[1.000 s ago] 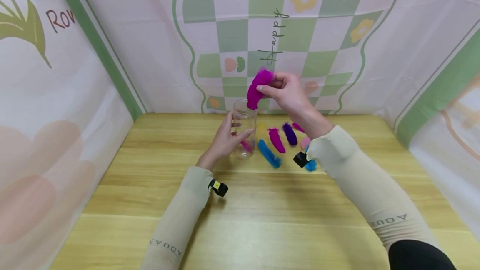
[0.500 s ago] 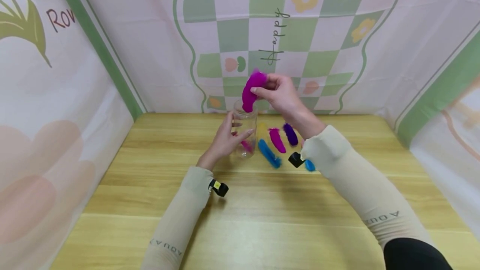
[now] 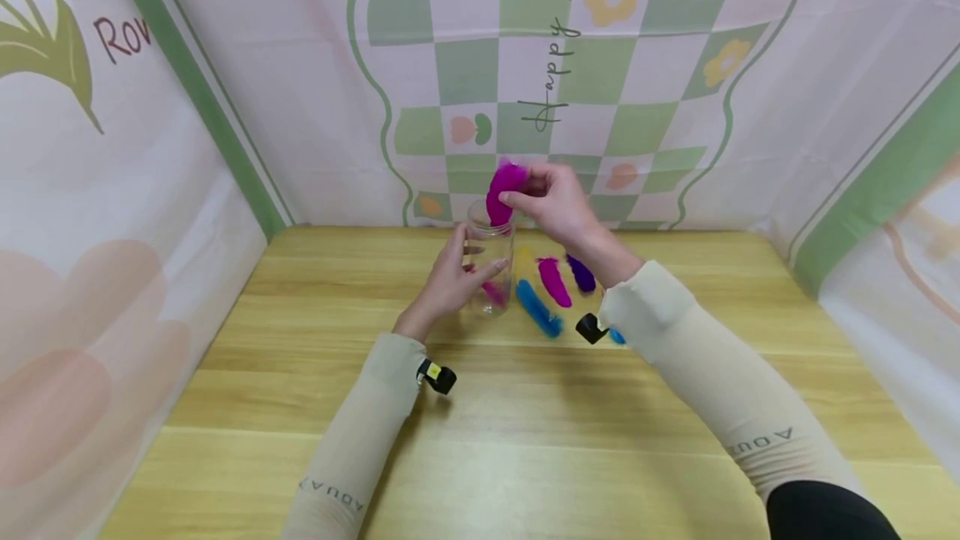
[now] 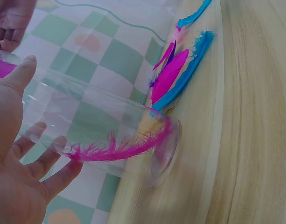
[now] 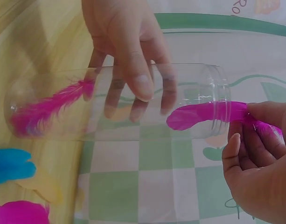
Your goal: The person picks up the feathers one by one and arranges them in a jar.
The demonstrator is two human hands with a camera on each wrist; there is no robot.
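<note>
A clear jar (image 3: 491,261) stands upright on the table, and my left hand (image 3: 448,277) grips it round the side with thumb and fingers. Inside, toward the bottom, leans one magenta feather (image 5: 49,109). My right hand (image 3: 558,202) pinches a second magenta feather (image 3: 501,190) between thumb and fingers above the jar. In the right wrist view that feather's rounded end is through the jar's mouth, while its fluffy end sticks out past the fingers. The right hand (image 5: 259,154) stays outside, close to the rim.
Right of the jar, a blue feather (image 3: 538,308), a magenta feather (image 3: 555,282), a purple feather (image 3: 581,273) and a pale yellow feather (image 3: 523,258) lie on the wooden table (image 3: 480,440). Another blue feather (image 3: 617,336) is partly hidden by the right wrist. A printed cloth (image 3: 465,73) hangs behind.
My right hand has moved left and then down, bringing the held feather from above the rim into the jar's mouth. The left hand and jar have kept their place.
</note>
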